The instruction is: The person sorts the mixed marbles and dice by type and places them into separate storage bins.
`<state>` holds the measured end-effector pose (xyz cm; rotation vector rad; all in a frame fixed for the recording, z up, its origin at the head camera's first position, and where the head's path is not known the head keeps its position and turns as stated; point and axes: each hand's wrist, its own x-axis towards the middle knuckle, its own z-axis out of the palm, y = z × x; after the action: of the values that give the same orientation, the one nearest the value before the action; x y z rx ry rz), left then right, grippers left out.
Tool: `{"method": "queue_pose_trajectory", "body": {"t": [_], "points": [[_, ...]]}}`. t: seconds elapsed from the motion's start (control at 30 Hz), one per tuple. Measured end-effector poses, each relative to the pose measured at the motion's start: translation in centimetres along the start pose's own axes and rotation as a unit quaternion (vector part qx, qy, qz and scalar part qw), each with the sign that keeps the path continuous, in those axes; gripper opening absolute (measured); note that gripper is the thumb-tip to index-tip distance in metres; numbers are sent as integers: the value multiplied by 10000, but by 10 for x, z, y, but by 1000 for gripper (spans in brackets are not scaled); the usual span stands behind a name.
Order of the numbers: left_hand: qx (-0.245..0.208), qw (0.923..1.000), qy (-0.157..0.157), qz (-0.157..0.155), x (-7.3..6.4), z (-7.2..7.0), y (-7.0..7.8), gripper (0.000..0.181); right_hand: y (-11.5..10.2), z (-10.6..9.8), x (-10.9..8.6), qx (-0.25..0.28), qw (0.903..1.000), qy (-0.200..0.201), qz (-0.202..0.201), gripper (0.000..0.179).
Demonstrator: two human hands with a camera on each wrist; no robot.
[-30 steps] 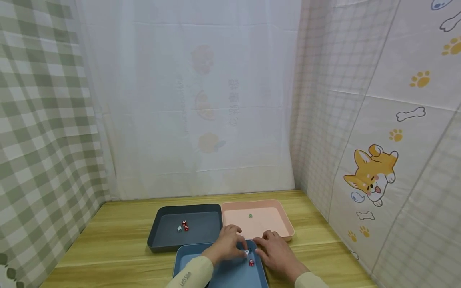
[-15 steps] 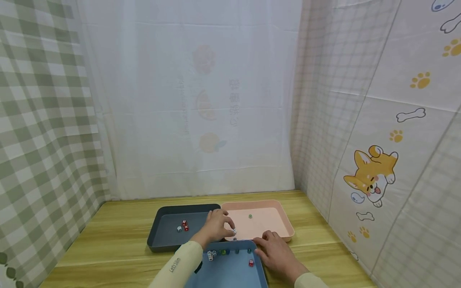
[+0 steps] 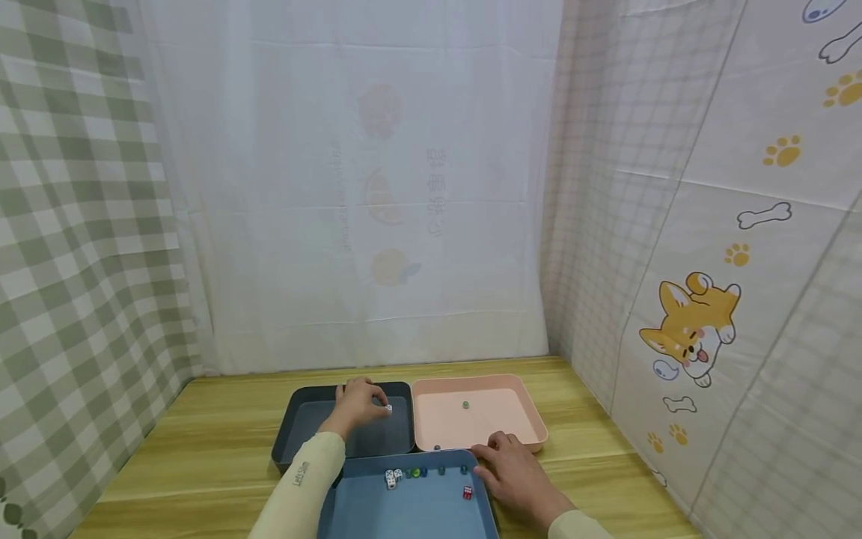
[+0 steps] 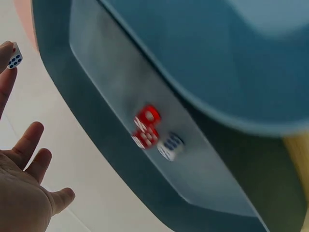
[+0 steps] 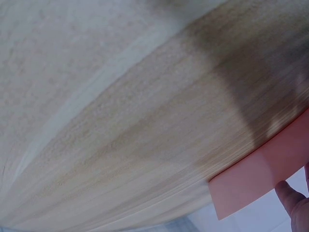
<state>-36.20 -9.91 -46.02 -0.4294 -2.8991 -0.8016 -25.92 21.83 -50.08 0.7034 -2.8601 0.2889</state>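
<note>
Head view: left hand (image 3: pixel 358 404), lower centre, pinches white die (image 3: pixel 388 409); right hand (image 3: pixel 518 475) relaxed. Left wrist view adds central red dice (image 4: pixel 146 138).

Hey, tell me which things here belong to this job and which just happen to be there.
Likely in the job:
left hand, pinching a white die
right hand
blue tray
dark gray tray
pink tray
other dice
marbles

Just surroundings:
wood-grain table
green checked curtain
white curtain
dog-print curtain
</note>
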Motion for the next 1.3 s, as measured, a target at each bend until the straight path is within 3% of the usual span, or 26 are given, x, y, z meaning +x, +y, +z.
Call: {"method": "queue_pose_trajectory", "body": {"t": [0.2,0.43,0.63,0.97,1.3], "points": [[120,9987,289,-392,0,-8,-17,11,0,0,0,-50,10000,43,-15,31],[332,9938,544,-911,-3,-6,-33,12,-1,1,0,-64,9999,104,-58,31],[499,9915,648,-1007,-2,-2,-42,13,0,2,0,-82,9999,107,-46,31],[511,9909,530,-1124,-1,-6,-40,23,-1,0,-1,-40,10000,49,-27,32],[360,9929,552,-991,3,-10,-28,20,-3,-1,-2,-63,9998,134,-90,31]]}}
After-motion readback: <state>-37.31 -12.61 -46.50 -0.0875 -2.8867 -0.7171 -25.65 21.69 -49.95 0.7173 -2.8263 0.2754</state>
